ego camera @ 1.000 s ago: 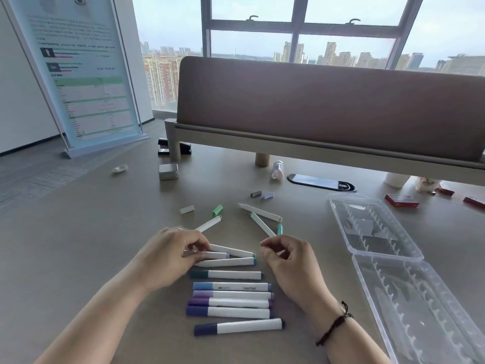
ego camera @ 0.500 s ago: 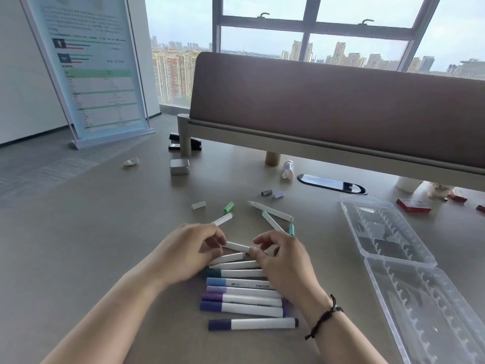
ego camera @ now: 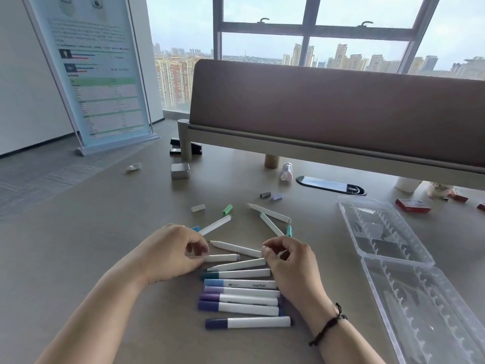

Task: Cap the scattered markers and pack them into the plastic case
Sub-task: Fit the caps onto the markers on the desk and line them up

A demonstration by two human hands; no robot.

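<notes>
Crosswise between my two hands lies a white marker [ego camera: 223, 257], its long axis running left to right and its pale purple end pointing toward my right hand [ego camera: 291, 261]. My left hand [ego camera: 173, 254] has its fingers curled round the marker's near end, pinching the barrel. My right hand is curled too, fingertips drawn together at the end of another uncapped marker [ego camera: 236, 249] that slants away, tip aimed up and left; whether it truly grips it I cannot tell. Just under my hands a row of capped markers [ego camera: 241, 298] lies parallel, caps to the left in teal, blue and purple. Beyond my knuckles three more uncapped markers [ego camera: 270, 213] lie at odd angles, with loose caps [ego camera: 227, 209] scattered near them. Well off to the right of my right hand the clear plastic case [ego camera: 388, 248] lies open on the desk [ego camera: 78, 245].
</notes>
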